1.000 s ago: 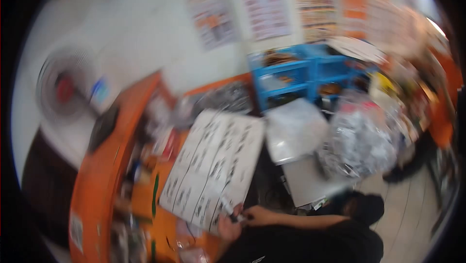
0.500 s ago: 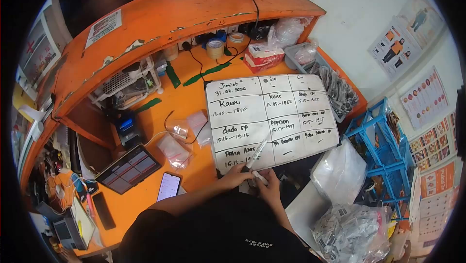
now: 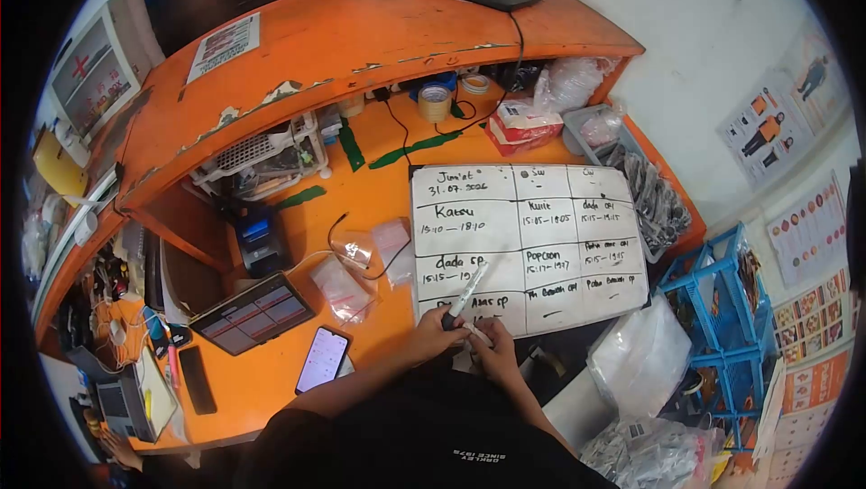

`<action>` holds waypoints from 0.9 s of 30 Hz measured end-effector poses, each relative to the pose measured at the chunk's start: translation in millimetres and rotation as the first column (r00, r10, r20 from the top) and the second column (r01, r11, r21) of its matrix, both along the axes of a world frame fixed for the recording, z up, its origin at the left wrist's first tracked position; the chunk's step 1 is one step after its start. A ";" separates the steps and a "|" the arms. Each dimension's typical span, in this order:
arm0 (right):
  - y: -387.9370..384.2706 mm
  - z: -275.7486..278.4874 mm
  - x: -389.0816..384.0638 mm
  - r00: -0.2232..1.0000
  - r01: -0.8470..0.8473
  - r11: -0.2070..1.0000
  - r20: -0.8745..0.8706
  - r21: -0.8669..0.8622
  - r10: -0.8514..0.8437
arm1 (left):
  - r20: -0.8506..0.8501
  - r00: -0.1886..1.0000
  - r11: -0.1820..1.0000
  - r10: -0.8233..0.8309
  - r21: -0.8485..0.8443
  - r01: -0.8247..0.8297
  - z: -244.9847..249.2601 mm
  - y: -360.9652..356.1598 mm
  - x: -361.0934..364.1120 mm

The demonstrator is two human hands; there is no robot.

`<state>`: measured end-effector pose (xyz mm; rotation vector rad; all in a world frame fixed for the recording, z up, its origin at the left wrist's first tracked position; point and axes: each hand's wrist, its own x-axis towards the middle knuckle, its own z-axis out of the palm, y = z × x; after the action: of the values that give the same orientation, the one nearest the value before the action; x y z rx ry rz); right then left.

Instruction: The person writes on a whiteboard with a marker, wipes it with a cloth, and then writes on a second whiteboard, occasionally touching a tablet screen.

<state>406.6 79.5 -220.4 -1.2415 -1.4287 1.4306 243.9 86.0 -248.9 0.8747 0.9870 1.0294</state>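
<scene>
A whiteboard (image 3: pixel 532 245) ruled into a grid with handwritten names and times lies on the orange desk (image 3: pixel 361 187). My left hand (image 3: pixel 436 328) grips the body of a white marker (image 3: pixel 465 290) whose tip points up over the board's lower left cells. My right hand (image 3: pixel 492 346) sits just beside it at the board's near edge, pinching the marker's white cap (image 3: pixel 478 334). Both hands touch each other over the board's bottom edge.
A phone (image 3: pixel 322 358) with a lit screen and a tablet (image 3: pixel 253 313) lie left of my hands. Small plastic bags (image 3: pixel 343 286), a cable, tape rolls (image 3: pixel 434 101) and a tissue pack (image 3: pixel 520 124) are on the desk. Blue crates (image 3: pixel 722 309) and plastic bags (image 3: pixel 640 358) stand at right.
The view swung from a blurred look at the wall and crates down onto the desk, then settled. My hands stay together at the board's near edge with the marker.
</scene>
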 end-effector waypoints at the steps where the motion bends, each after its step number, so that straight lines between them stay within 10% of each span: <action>1: 4.2 -0.9 -3.2 1.000 -0.009 1.000 -0.001 -0.005 0.009 | 0.048 0.999 1.000 0.019 -0.014 -0.018 2.4 0.0 -3.4; 27: 24.3 -2.0 -37.4 0.984 -0.139 0.990 0.109 -0.010 0.139 | -0.032 0.984 0.985 0.173 0.025 -0.172 -6.4 12.1 -31.6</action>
<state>369.2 103.8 -222.3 -1.2593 -1.6158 1.4756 212.3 98.1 -255.4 0.8380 1.0972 1.1773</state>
